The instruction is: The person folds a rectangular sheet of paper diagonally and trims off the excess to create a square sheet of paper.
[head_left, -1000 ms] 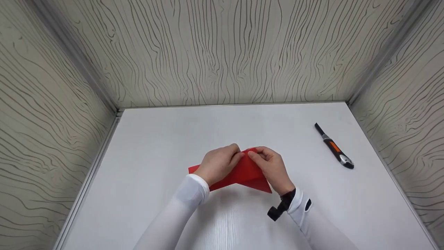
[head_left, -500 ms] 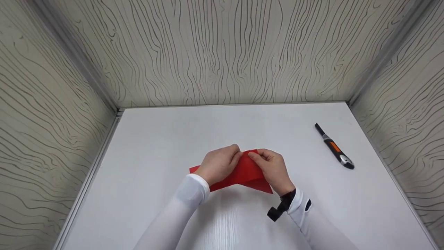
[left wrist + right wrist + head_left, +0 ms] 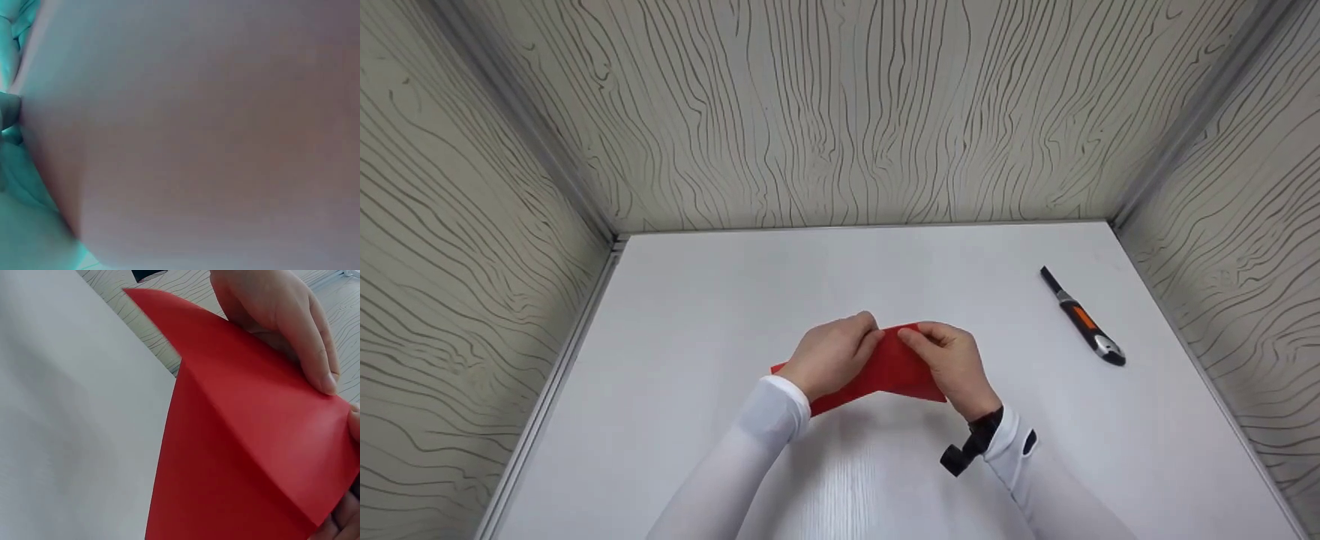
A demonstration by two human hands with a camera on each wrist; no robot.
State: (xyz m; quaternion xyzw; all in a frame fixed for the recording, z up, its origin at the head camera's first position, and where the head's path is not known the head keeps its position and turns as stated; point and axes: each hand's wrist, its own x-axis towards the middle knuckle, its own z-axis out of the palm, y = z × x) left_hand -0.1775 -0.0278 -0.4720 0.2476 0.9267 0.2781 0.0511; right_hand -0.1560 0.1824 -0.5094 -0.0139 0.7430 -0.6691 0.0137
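Observation:
Both hands hold a folded sheet of red paper (image 3: 898,364) over the white table, in the middle of the head view. My left hand (image 3: 832,354) grips its top edge from the left and covers much of that half. Thumb and fingers of my right hand (image 3: 956,364) pinch the upper right corner. In the right wrist view, a flap of the red paper (image 3: 247,394) lies folded over a larger layer, with the left hand (image 3: 281,315) at its upper edge. The left wrist view is filled by a blurred near surface, with bits of fingers (image 3: 10,109) at its left edge.
A black and orange utility knife (image 3: 1084,319) lies on the white table (image 3: 697,300) at the right. Walls with a wood-grain pattern (image 3: 840,112) stand at the back and both sides. A small black device (image 3: 960,454) is strapped to the right wrist.
The paper's lower right corner has risen slightly and the gap under its right fold has narrowed. Both hands keep their grip, nearly in place.

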